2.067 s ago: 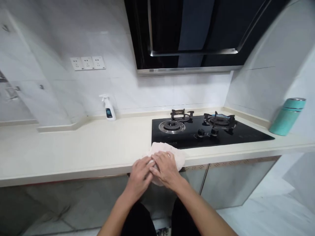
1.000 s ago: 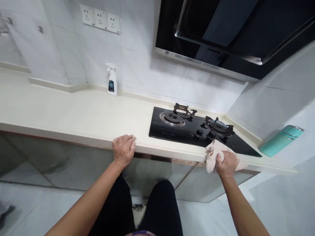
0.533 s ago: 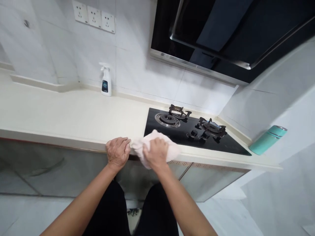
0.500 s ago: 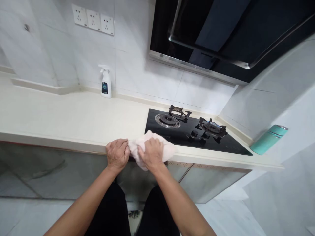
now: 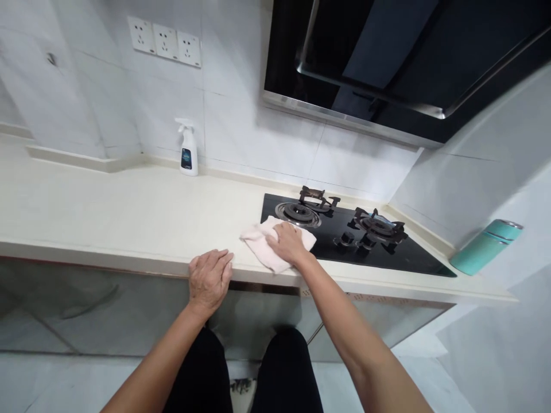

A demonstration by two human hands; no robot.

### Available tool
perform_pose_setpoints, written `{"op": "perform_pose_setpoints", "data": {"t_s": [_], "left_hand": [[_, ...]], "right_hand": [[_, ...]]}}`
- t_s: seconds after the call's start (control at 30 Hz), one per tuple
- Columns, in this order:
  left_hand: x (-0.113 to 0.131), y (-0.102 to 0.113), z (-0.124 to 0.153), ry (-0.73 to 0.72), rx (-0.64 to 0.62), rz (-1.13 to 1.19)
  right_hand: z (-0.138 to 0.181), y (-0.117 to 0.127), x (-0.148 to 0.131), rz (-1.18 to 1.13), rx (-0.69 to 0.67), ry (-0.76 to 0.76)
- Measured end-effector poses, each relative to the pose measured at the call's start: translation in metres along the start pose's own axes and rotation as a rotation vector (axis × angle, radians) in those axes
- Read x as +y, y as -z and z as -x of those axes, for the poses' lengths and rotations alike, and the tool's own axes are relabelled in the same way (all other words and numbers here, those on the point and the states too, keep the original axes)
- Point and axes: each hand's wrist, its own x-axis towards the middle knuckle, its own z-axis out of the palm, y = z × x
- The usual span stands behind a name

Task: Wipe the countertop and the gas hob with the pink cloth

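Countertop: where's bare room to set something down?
Bare countertop lies left of the hob and cloth, between the spray bottle at the back and the left hand at the front edge. Crowded: the hob's front left corner, under cloth and right hand; right end, by the green flask.

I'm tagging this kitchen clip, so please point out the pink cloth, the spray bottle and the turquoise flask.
Pink cloth [image 5: 258,240]: head view, on its uncovered left part.
Spray bottle [image 5: 186,159]: head view, on its dark label.
Turquoise flask [image 5: 482,251]: head view, on the middle of its body.
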Motion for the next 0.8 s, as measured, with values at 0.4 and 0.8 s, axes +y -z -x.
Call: {"op": "perform_pose_setpoints", "data": {"t_s": [0.4, 0.8], "left_hand": [[0.006, 0.002, 0.001, 0.013, 0.018, -0.016], [0.007, 0.003, -0.001, -0.035, 0.065, -0.006]], "right_hand": [[-0.018, 0.018, 0.124, 0.071, 0.042, -0.564], [0.039, 0.019, 0.101, 0.114, -0.029, -0.418]]}}
